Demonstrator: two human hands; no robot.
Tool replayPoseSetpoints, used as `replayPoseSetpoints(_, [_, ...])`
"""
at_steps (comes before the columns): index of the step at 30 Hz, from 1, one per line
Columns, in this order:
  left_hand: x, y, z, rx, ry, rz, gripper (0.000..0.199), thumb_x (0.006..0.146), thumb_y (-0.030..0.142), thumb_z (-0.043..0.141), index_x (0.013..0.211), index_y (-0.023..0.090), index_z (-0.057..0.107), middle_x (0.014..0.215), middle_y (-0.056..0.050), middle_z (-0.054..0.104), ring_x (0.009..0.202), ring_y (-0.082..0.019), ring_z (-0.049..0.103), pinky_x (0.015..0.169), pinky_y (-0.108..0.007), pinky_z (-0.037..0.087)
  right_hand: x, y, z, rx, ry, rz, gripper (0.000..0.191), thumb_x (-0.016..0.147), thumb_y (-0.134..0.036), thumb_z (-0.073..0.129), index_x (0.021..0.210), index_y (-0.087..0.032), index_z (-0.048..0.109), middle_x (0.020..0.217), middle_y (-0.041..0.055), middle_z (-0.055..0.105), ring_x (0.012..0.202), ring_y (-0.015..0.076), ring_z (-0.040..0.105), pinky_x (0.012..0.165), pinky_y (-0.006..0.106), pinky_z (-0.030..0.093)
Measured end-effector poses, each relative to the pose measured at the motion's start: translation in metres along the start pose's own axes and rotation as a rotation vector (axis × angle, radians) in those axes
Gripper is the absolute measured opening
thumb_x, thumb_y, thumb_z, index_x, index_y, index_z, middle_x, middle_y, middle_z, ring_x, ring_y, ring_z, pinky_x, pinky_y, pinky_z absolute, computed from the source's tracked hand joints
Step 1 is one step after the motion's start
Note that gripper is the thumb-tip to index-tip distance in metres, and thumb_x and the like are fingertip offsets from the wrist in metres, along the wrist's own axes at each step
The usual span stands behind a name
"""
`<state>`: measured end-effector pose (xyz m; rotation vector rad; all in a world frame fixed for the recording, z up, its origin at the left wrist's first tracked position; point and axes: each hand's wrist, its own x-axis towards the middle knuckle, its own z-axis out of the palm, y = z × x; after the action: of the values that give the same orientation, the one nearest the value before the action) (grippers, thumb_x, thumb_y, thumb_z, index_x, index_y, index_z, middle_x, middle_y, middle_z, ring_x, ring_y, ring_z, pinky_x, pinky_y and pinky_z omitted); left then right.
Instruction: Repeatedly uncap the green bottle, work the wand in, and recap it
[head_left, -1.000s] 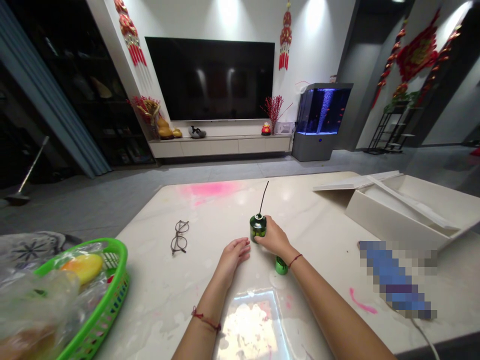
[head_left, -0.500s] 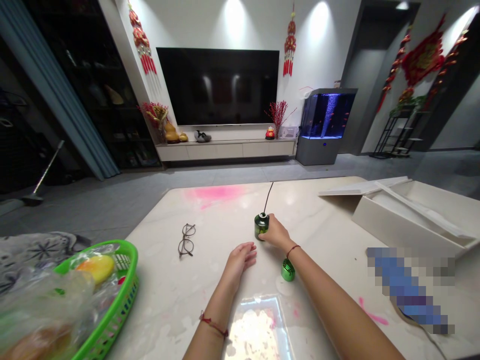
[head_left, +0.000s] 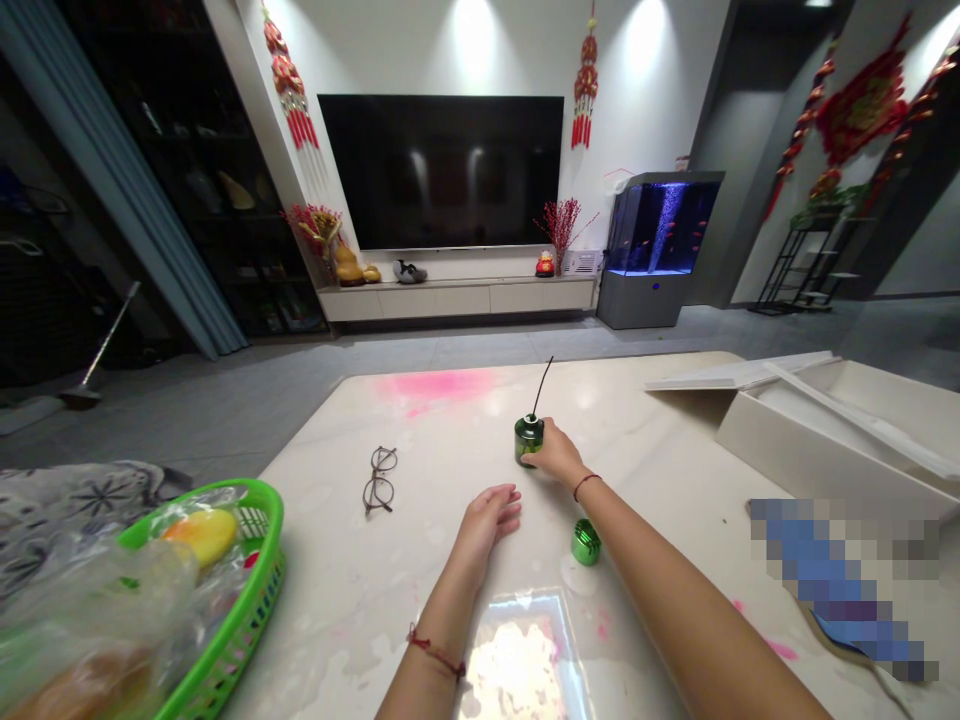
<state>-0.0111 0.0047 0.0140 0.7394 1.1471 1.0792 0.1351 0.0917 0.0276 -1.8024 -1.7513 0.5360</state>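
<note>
A dark green glass bottle (head_left: 528, 440) stands upright on the table, with a thin black stick (head_left: 543, 386) poking out of its neck. My right hand (head_left: 559, 452) is closed around the bottle's right side. Just in front of my right wrist sits a shiny green cap (head_left: 586, 541). My left hand (head_left: 492, 516) rests at the table surface, left of and nearer than the bottle, its fingers extended and holding nothing. To the left lies a pair of glasses (head_left: 379, 480) with thin frames.
A green plastic basket (head_left: 271, 520) with bagged food stands at the left edge of the marble-look table (head_left: 330, 590). On the right are an open white box (head_left: 825, 430) and a blurred-out blue object (head_left: 832, 580). Pink stains mark the far edge.
The view has shifted slightly, so everything appears a bit further right. My right hand keeps its grip on the bottle, and my left hand stays close by.
</note>
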Motion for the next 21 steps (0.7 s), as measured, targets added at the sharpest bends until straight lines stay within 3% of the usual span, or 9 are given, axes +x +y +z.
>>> replayPoseSetpoints(21, [0.001,0.003,-0.002,0.015,0.004,-0.009,0.023,0.073,0.028,0.060,0.092,0.015,0.062,0.104,-0.012,0.064,0.079,-0.013,0.062,0.068,-0.023,0.050,0.023,0.008,0.013,0.055,0.020,0.007,0.060,0.060,-0.030,0.068,0.110,-0.019,0.038,0.100,0.0082,0.061,0.090,0.0211,0.059,0.071,0.028,0.043])
